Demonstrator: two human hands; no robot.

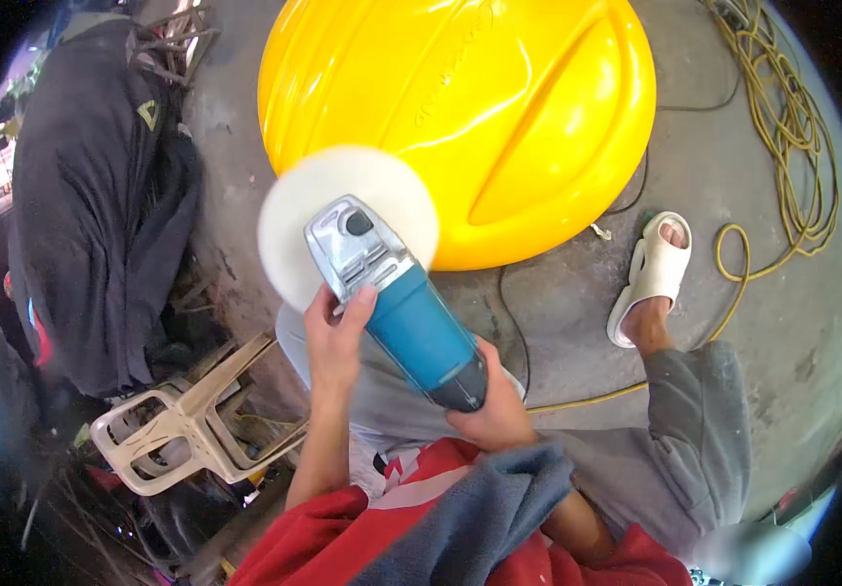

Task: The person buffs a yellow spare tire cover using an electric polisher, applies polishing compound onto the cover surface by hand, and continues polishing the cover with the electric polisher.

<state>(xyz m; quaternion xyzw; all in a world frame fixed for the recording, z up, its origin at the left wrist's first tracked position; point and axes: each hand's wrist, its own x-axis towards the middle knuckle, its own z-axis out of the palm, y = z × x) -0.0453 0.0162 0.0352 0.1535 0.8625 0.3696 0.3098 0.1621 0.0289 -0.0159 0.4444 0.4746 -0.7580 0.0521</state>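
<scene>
Both hands grip a teal angle polisher [425,329] with a silver gear head and a dark rear end. My left hand [333,337] wraps the tool just behind its head, thumb on top. At the rear, my right hand [495,405] closes around the dark handle end. A round white buffing pad [289,234] sits under the head, its edge smeared as if spinning. The pad overlaps the lower left edge of a large glossy yellow moulded shell [392,88]; whether it touches the surface I cannot tell.
A yellow hose [782,127] lies coiled at the right and runs across the concrete floor [734,391]. Thin dark cable [514,322] trails beside the shell. On the left are a beige plastic chair [182,410] and a dark cloth-covered heap [99,195]. My sandalled foot [660,273] is nearby.
</scene>
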